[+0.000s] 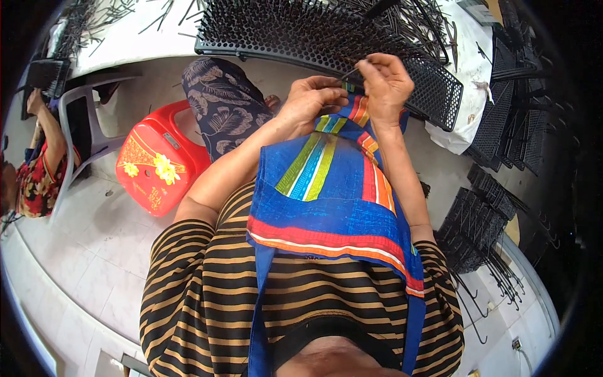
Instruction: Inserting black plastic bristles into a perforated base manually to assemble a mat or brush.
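Left hand (312, 100) and right hand (386, 86) pinch a rod (350, 73); beyond, a tray (443, 88) on the bench (133, 36); stool (146, 151) left, racks (472, 221) right.

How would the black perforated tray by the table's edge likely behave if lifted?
The tray would probably lift unevenly, heavier toward the left: dark rods crowd that side, while its right end shows bare holes. Those standing rods might shift or spill if it tilts.
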Motion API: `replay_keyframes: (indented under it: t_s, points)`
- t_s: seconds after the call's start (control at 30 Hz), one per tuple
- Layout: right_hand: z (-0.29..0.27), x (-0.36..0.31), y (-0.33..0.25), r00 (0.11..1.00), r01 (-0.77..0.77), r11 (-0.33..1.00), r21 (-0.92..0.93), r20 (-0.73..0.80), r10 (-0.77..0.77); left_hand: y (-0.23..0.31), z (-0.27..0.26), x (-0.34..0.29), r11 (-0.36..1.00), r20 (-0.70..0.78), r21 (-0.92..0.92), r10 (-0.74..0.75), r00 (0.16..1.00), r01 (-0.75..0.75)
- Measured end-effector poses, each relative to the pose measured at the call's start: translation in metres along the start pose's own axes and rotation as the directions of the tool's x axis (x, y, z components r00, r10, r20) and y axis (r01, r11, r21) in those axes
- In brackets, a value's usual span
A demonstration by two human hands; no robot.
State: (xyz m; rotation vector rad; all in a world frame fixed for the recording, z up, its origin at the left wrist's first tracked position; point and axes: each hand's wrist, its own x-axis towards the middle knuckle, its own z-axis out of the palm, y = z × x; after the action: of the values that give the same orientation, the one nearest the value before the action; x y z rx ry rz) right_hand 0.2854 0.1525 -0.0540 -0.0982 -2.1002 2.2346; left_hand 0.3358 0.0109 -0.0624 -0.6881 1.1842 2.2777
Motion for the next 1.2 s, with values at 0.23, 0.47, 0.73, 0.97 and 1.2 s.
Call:
replay_keyframes:
  t_s: [0.23,0.47,0.73,0.97,1.2]
  points:
    - [0.006,0.016,-0.012,0.924,0.350,0.839,-0.417,0.006,-0.383,0.000,-0.003,0.005,0.996,0.041,0.010,-0.087,0.995,0.086]
    - [0.007,0.005,-0.023,0.850,0.497,0.663,-0.559,0.163,-0.500,-0.014,-0.013,0.003,0.993,0.045,-0.058,-0.101,0.994,0.104]
    - [0.005,0.007,-0.011,0.852,0.511,0.652,-0.560,0.229,-0.471,-0.010,-0.007,-0.002,0.993,0.030,-0.035,-0.113,0.993,0.114]
    - [0.002,0.002,-0.006,0.833,0.522,0.508,-0.685,0.279,-0.478,-0.007,-0.010,0.003,0.993,0.069,-0.065,-0.098,0.993,0.103]
    - [-0.040,-0.012,-0.020,0.897,0.420,0.652,-0.632,0.179,-0.405,0.014,-0.007,-0.021,0.999,0.075,-0.046,0.010,0.997,-0.007]
